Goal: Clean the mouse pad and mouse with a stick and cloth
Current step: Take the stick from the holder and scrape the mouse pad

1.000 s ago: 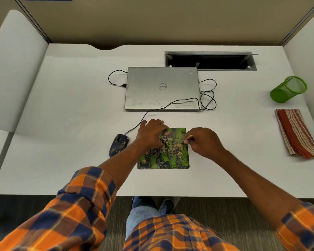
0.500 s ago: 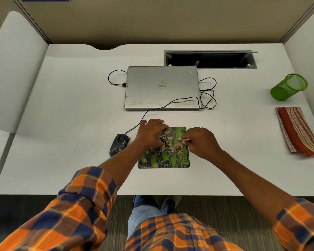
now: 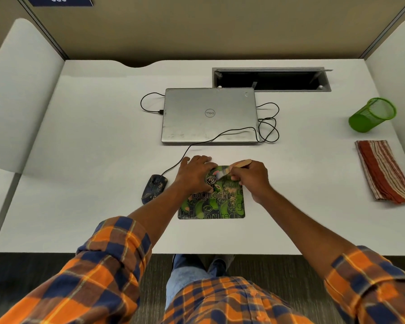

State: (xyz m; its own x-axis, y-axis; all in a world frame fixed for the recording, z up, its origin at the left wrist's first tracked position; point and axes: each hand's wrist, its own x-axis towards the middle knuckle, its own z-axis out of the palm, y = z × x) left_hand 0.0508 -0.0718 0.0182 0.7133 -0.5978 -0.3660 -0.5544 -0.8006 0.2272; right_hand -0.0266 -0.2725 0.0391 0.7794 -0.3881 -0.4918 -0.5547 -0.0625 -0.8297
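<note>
A green and black patterned mouse pad (image 3: 220,206) lies near the desk's front edge, with pale crumbs scattered on its right half. My left hand (image 3: 194,174) presses flat on the pad's far left corner. My right hand (image 3: 251,177) grips a flat wooden stick (image 3: 240,164), whose tip rests on the pad's far edge beside my left fingers. A dark wired mouse (image 3: 154,188) speckled with crumbs sits just left of the pad. The red striped cloth (image 3: 384,170) lies folded at the right side of the desk.
A shut silver laptop (image 3: 209,115) sits behind the pad, with black cables (image 3: 268,123) looped at its right. A green mesh cup (image 3: 372,114) lies tipped at the far right. A cable hatch (image 3: 270,79) opens behind the laptop. White dividers flank the desk.
My right hand has tilted the stick so more of it shows, and its tip has moved left along the pad's far edge. My left hand stays put.
</note>
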